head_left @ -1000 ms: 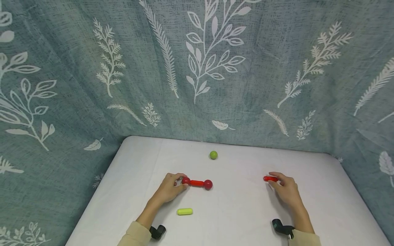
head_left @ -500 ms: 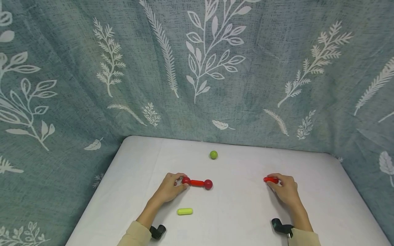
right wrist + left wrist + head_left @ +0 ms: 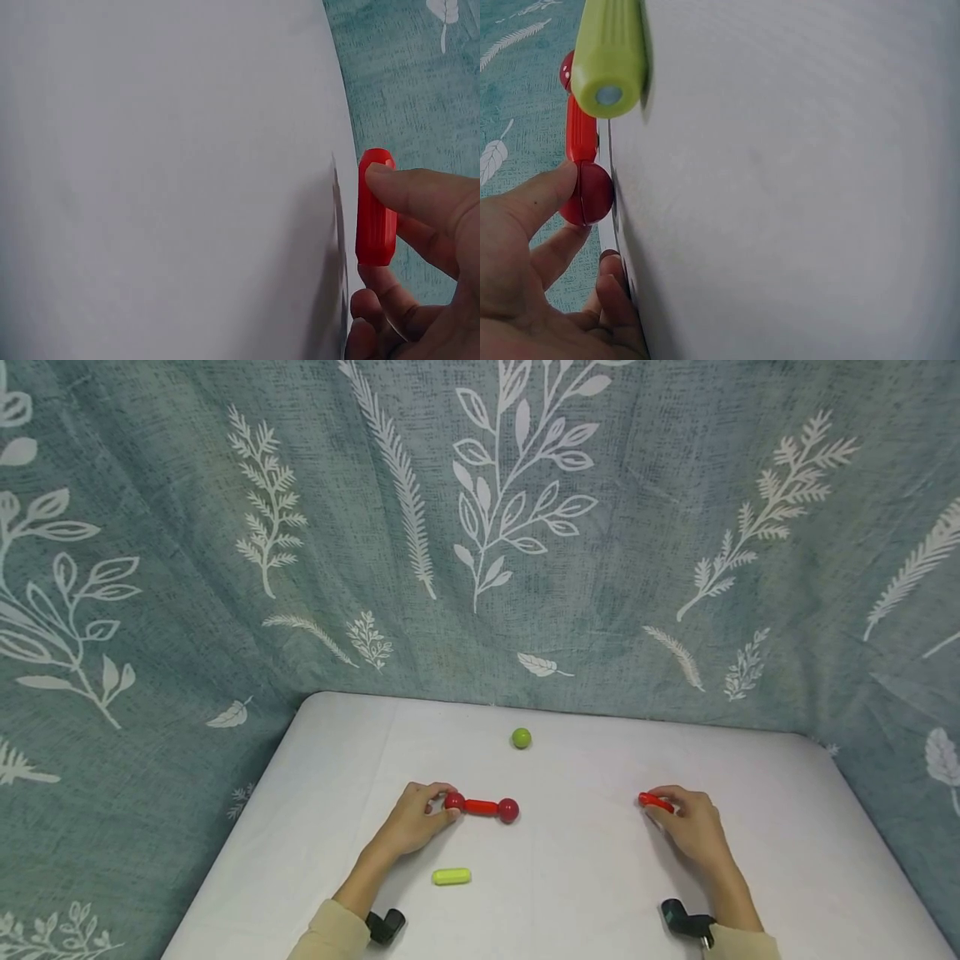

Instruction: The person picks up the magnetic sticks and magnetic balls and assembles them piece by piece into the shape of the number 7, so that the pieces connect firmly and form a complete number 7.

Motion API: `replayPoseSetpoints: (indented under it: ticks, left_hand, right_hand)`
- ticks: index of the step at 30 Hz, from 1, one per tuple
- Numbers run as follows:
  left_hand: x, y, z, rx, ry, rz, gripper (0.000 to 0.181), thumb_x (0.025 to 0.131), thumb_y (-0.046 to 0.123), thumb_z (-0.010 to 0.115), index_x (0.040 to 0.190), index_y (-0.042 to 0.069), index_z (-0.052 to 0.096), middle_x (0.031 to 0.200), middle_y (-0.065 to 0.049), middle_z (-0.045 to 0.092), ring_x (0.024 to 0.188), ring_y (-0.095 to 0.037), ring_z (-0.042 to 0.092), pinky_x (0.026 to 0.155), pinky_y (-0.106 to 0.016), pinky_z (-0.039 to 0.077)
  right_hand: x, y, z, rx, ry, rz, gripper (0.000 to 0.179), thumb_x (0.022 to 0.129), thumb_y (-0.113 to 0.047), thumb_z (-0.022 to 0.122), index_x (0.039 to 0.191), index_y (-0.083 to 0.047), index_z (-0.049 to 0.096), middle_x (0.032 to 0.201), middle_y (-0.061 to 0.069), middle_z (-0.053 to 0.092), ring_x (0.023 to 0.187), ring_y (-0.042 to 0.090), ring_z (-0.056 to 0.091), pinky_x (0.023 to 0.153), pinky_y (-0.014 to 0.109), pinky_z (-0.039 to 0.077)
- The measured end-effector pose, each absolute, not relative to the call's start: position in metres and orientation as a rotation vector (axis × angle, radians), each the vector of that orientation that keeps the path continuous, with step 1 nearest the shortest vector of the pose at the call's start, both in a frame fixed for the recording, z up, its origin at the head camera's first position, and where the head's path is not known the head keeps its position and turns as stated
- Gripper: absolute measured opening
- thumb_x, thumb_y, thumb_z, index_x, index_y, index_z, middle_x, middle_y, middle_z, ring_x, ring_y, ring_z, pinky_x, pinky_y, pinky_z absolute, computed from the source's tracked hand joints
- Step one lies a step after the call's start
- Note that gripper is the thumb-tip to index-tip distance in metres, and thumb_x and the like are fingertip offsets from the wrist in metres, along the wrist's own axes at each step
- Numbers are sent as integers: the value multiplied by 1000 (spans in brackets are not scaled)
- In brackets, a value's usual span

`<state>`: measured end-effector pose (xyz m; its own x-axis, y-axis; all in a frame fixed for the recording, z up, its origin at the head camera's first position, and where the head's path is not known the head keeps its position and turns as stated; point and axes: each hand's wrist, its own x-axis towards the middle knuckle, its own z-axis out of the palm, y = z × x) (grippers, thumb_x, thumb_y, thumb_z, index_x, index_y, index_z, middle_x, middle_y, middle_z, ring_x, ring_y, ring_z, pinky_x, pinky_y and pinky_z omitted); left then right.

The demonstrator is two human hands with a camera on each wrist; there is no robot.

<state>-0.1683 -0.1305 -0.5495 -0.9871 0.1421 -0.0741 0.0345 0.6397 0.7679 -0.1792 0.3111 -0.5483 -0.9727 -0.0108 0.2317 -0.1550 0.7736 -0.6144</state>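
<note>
My left hand [image 3: 412,821] pinches a dark red ball [image 3: 592,193] between thumb and fingers. That ball sits at the left end of a bright red ribbed rod [image 3: 481,807], and a second red ball [image 3: 508,811] is joined at the rod's right end. On the right side of the table, my right hand [image 3: 693,827] holds another red rod [image 3: 376,217], its thumb against the upper part and fingers behind. This rod slants a little in the head view, touching none of the other pieces.
A yellow-green rod [image 3: 452,877] with a grey disc in its end lies in front of the joined red pieces. Farther back stands a green ball [image 3: 521,738]. The white table [image 3: 585,860] meets a leaf-patterned teal cloth [image 3: 420,635] at the back and sides.
The right hand's fingers have shifted along the red rod, which has turned from nearly level to slanted, with the hand slightly farther left. The left hand and its joined pieces stay put.
</note>
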Motion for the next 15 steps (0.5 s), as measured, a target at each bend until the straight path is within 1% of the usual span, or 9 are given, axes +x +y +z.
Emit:
replayPoseSetpoints:
  ticks: [3, 4, 5, 6, 8, 11, 13, 15]
  left_hand:
    - [-168, -130, -549, 151, 2731, 1273, 38, 91, 33, 75, 125, 19, 68, 105, -9, 50, 89, -22, 46, 66, -34, 42]
    - [-168, -130, -549, 151, 2731, 1275, 37, 91, 33, 75, 125, 19, 68, 105, -8, 50, 89, -22, 46, 66, -34, 42]
    - [-168, -130, -549, 151, 2730, 1276, 37, 91, 33, 75, 125, 19, 68, 105, -8, 50, 89, -22, 46, 66, -34, 42]
    - [-168, -130, -549, 152, 2730, 1278, 37, 91, 33, 75, 125, 19, 68, 105, -8, 50, 89, -22, 46, 66, -34, 42]
    - [-168, -130, -549, 153, 2728, 1282, 38, 91, 33, 75, 126, 19, 67, 105, -8, 50, 89, -22, 46, 66, -34, 42]
    - [-168, -130, -549, 153, 2725, 1285, 37, 92, 32, 75, 126, 19, 67, 106, -9, 50, 90, -22, 47, 67, -35, 42]
    - [-168, -130, -549, 149, 2725, 1285, 37, 91, 32, 75, 125, 19, 68, 106, -9, 50, 90, -22, 47, 67, -35, 43]
    - [-168, -130, -549, 144, 2725, 1283, 37, 91, 32, 75, 125, 20, 68, 106, -9, 50, 91, -22, 47, 67, -34, 43]
  right_hand:
    - [-177, 306, -546, 114, -2777, 1026, 21, 87, -7, 77, 107, -2, 74, 100, 17, 69, 77, 25, 48, 61, 33, 36]
    - [-176, 304, -544, 109, -2782, 1044, 21, 87, -7, 77, 108, -3, 74, 100, 17, 69, 74, 25, 45, 58, 33, 35]
    - [-175, 301, -543, 102, -2787, 1060, 22, 88, -7, 77, 108, -3, 74, 102, 18, 69, 75, 25, 46, 59, 34, 35]
    - [-174, 299, -541, 99, -2792, 1069, 22, 88, -8, 77, 109, -3, 74, 103, 19, 68, 77, 27, 48, 60, 34, 36]
    - [-171, 295, -538, 87, -2800, 1103, 22, 89, -10, 76, 110, -3, 74, 109, 22, 67, 86, 32, 53, 66, 39, 41]
    - [-168, 289, -534, 78, -2810, 1138, 22, 90, -13, 76, 110, -4, 74, 114, 24, 65, 101, 35, 55, 76, 45, 42]
    - [-166, 285, -532, 78, -2809, 1156, 23, 89, -14, 77, 110, -5, 74, 113, 23, 64, 100, 34, 54, 76, 44, 42]
    - [-164, 280, -529, 87, -2806, 1154, 23, 89, -16, 78, 110, -6, 74, 112, 22, 65, 96, 31, 54, 74, 41, 42]
